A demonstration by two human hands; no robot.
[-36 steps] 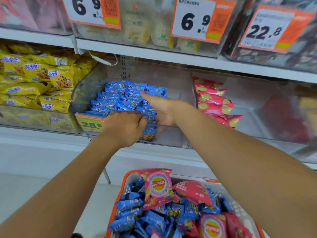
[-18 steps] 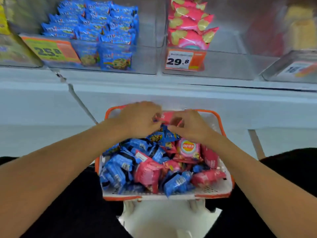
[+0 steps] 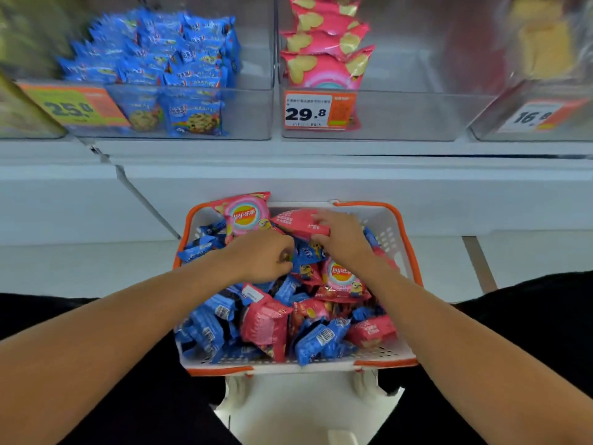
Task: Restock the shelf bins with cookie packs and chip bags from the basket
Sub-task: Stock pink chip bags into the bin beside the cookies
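Head view, orange-rimmed basket [image 3: 390, 220] heaped with blue cookie packs [image 3: 205, 332] and pink chip bags [image 3: 245, 215], left hand [image 3: 261, 256] curled among packs, hold unclear, right hand [image 3: 341, 236] gripped pink pack [image 3: 296, 221], shelf bins [image 3: 192, 114] above part-filled.

Glossy foil chip bags [image 3: 246, 215], perforated plastic basket [image 3: 390, 234] — clear, smooth plastic bins [image 3: 385, 115]

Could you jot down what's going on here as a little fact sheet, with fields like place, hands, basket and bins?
place: shop shelf with clear bins
basket: orange-rimmed, mixed blue cookie packs and pink chip bags
left hand: fingers curled among the packs; what it holds is hidden
right hand: grips a pink bag
left bin: blue cookie packs
middle bin: pink chip bags, tag 29.8
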